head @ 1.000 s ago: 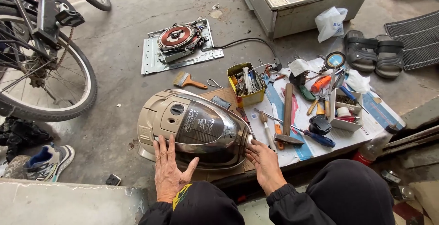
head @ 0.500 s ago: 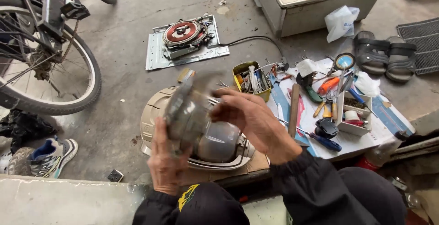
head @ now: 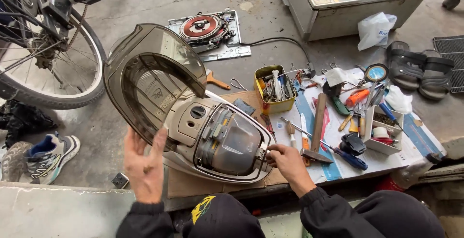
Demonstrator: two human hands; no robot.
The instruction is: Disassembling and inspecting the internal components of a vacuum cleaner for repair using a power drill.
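While the smoky translucent cover (head: pixel 154 73) stands lifted above the left half of the frame, the left hand (head: pixel 142 163) holds up its lower edge with the palm open and the fingers spread, pressing rather than clasping. Below and to the right of it, at the centre of the frame, the beige canister vacuum body (head: pixel 217 141) lies on a sheet of cardboard (head: pixel 186 185), its grey inner compartment (head: pixel 234 143) uncovered. The right hand (head: pixel 285 160) sits at the body's right rim, fingers curled and pinched on a small metal catch (head: pixel 263 153) there; what exactly is gripped is too small to tell.

To the right of centre, tools lie spread on papers: a hammer (head: pixel 316 131), screwdrivers (head: pixel 348 153) and a yellow tin (head: pixel 275 89) full of small tools. A white tray (head: pixel 382 131) of parts stands further right. At the upper centre, a copper coil on a metal plate (head: pixel 205 27) lies on the concrete floor (head: pixel 145 1), and a white appliance case (head: pixel 348 1) fills the upper right. A bicycle wheel (head: pixel 48 64) takes the upper left, a sneaker (head: pixel 46 156) the lower left, and dark sandals (head: pixel 420 71) the right edge
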